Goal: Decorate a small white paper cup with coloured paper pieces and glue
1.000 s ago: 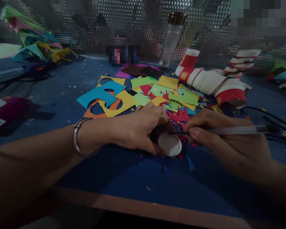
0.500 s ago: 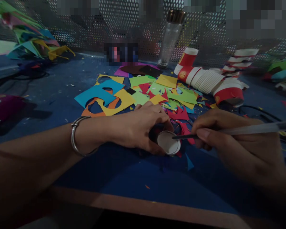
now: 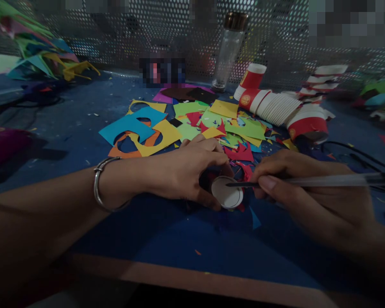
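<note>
My left hand [image 3: 192,171] is curled around a small round piece with a white face [image 3: 229,194], its thumb and fingers gripping the left side. The white face is tilted up toward me and has a thin dark line near its rim. In my right hand [image 3: 308,192] is a pen [image 3: 330,180] with a clear barrel, pinched between thumb and fingers. Its dark tip lies over the white face, near the upper middle. Red paper scraps [image 3: 239,152] lie just behind both hands, and a blue scrap [image 3: 255,218] is below the round piece.
Cut colored paper [image 3: 131,128] is spread behind my left hand. Red and white paper cups [image 3: 279,107] lie at the back right, beside a clear bottle [image 3: 226,57]. Black cables run at the right. A purple object [image 3: 9,143] sits at the left edge.
My right hand and the pen have moved slightly left, so the tip reaches further across the white face. My left hand holds the round piece almost unmoved.
</note>
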